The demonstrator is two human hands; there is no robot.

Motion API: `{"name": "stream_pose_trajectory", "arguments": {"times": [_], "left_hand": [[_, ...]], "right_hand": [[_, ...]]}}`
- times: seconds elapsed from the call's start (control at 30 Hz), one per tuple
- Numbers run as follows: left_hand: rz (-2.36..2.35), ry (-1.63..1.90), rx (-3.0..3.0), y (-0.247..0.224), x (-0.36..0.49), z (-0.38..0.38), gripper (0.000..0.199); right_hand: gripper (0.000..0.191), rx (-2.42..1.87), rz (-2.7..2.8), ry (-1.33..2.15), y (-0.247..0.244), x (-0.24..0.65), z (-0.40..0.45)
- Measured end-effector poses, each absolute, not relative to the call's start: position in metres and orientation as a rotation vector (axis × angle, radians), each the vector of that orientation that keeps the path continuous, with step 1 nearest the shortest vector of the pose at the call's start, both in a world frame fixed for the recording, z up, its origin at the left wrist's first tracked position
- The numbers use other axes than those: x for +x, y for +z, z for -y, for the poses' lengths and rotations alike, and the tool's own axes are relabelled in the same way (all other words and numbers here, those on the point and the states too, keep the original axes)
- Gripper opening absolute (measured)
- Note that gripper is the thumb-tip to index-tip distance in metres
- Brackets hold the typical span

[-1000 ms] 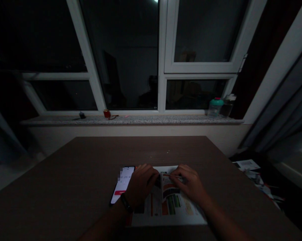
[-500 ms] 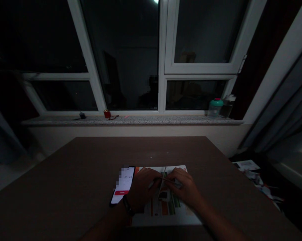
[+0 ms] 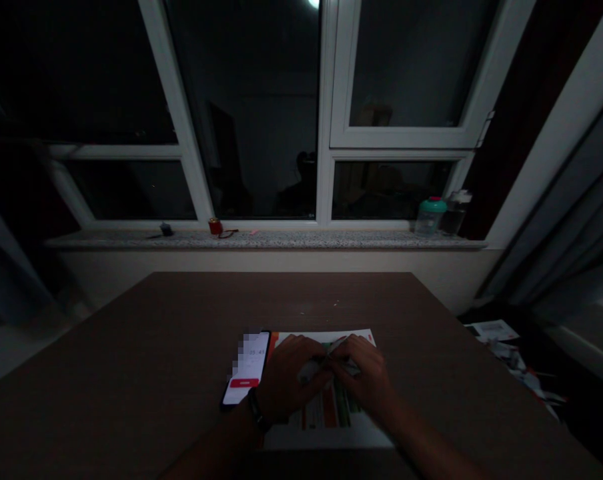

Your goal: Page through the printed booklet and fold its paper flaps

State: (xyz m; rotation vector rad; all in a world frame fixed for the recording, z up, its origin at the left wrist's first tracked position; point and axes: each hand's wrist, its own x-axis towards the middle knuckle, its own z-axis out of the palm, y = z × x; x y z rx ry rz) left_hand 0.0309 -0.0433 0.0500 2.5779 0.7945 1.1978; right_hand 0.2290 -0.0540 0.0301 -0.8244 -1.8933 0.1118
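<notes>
My left hand (image 3: 291,373), with a dark band on its wrist, has its fingers pinched on a small pale piece that looks like paper (image 3: 330,353). My right hand (image 3: 364,370) pinches the same piece from the other side, fingertips close to those of my left hand. Both hands are over a printed sheet (image 3: 331,437) with orange and green pictures, lying on the brown table. Left of the sheet lies a lit phone (image 3: 246,367) with a red button on its screen. The fingers hide most of the pale piece, and the light is dim.
Behind the brown table (image 3: 191,300) runs a speckled window sill (image 3: 291,240). On it stand a teal-lidded bottle (image 3: 431,217), a clear bottle (image 3: 454,212), a red item (image 3: 215,227) and a small dark item (image 3: 166,229). Papers (image 3: 494,330) lie beyond the table's right edge.
The fingers of both hands have closed in over the pale piece. Its thin upright part no longer sticks up between them, and less of it shows below.
</notes>
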Motion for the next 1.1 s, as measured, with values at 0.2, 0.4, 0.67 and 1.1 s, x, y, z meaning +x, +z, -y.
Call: {"name": "stream_pose_trajectory", "arguments": {"times": [0.2,0.4,0.67,1.1], "left_hand": [[-0.805,1.238,2.560,0.046,0.031,0.040,0.012],[-0.784,1.271,2.549,0.045,0.030,0.038,0.012],[-0.810,1.224,2.557,0.044,0.032,0.039,0.018],[-0.954,1.183,2.425,0.045,0.030,0.041,0.020]], "right_hand": [[0.019,-0.958,1.801,0.092,0.031,0.230,0.051],[0.017,-0.854,1.932,0.163,0.042,0.232,0.055],[0.010,-0.786,1.908,0.116,0.042,0.231,0.059],[0.019,-1.014,1.591,0.431,0.038,0.236,0.055]]}}
